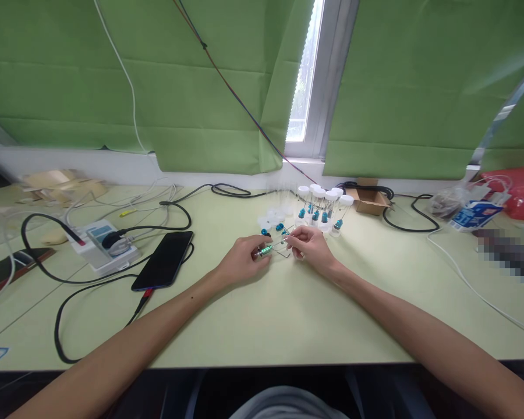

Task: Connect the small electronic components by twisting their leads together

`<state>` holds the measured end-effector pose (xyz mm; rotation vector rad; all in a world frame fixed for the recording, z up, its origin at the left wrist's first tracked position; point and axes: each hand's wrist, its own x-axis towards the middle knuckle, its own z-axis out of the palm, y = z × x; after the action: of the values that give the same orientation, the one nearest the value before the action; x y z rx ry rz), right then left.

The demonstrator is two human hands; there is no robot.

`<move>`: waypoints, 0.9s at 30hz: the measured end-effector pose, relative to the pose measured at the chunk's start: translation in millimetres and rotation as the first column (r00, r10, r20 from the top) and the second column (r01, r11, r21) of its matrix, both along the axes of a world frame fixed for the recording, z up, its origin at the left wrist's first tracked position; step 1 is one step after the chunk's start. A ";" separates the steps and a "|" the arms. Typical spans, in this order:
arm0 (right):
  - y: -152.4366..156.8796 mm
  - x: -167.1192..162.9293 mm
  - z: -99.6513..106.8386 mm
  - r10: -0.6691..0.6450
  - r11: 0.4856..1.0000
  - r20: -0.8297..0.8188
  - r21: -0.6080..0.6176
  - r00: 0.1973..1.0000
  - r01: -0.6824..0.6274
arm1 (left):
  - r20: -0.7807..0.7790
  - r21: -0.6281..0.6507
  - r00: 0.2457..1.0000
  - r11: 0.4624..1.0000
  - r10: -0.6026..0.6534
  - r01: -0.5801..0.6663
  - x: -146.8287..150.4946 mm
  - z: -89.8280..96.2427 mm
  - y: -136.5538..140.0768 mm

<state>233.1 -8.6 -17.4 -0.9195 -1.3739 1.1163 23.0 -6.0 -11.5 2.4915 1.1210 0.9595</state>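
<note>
My left hand (pixel 243 257) is closed around a small green-and-clear cylinder (pixel 266 250), with a thin shaft pointing towards my other hand. The fingertips of my right hand (pixel 309 247) are pinched together at the far end of that shaft; what they grip is too small to tell. Between the hands a thin bent rod (pixel 283 254) lies on the table. Just beyond are loose teal pieces (pixel 280 226) and white caps (pixel 271 217). Behind my right hand stand several clear tubes with white caps (pixel 330 203), with teal pieces and thin rods inside them.
Uncapped clear tubes (pixel 282 195) stand at the back. A small cardboard box (pixel 369 201) is to their right. On the left lie a black phone (pixel 163 259), a white power strip (pixel 100 247) and looping black cables. A blue-and-white packet (pixel 478 214) sits far right.
</note>
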 end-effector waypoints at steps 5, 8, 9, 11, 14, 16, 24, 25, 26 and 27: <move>1.5 3.6 -1.2 0.059 0.998 0.034 -0.015 0.998 -0.059 | -0.013 0.009 1.000 1.000 -0.013 0.013 -1.5 -1.2 0.8; 1.6 4.9 -1.0 0.099 0.995 0.041 -0.018 0.994 -0.098 | -0.031 0.014 0.999 0.999 -0.028 0.029 -2.3 -0.2 0.4; 1.4 5.0 -0.7 0.111 0.994 0.041 -0.020 0.993 -0.110 | -0.040 0.018 0.999 0.999 -0.035 0.036 -2.5 0.3 0.1; 1.0 4.9 0.2 0.134 0.991 0.042 -0.028 0.990 -0.132 | -0.056 0.029 0.997 0.998 -0.048 0.050 -2.8 1.3 -0.3; 1.4 4.6 0.5 0.149 0.988 0.051 -0.047 0.988 -0.147 | -0.080 0.044 0.995 0.997 -0.056 0.060 -3.3 1.8 -0.4; 2.4 5.0 -0.2 0.157 0.987 0.060 -0.053 0.986 -0.154 | -0.092 0.053 0.994 0.997 -0.056 0.061 -3.7 1.6 -0.3; 3.8 7.8 -2.0 0.185 0.982 0.111 -0.063 0.976 -0.179 | -0.116 0.088 0.992 0.994 -0.056 0.066 -4.8 -0.3 0.3; 3.5 7.7 -1.7 0.187 0.981 0.115 -0.069 0.976 -0.180 | -0.120 0.092 0.991 0.993 -0.059 0.070 -4.9 -0.6 0.4; 3.1 7.5 -1.2 0.188 0.981 0.119 -0.074 0.975 -0.180 | -0.125 0.097 0.990 0.993 -0.062 0.074 -5.0 -1.0 0.5; 2.7 7.2 -0.6 0.188 0.981 0.122 -0.078 0.974 -0.180 | -0.128 0.101 0.990 0.992 -0.063 0.076 -5.1 -1.3 0.7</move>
<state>240.3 -5.9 -18.0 -0.9405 -1.5609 1.2674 17.8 -5.4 -12.8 2.6896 1.0357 0.8761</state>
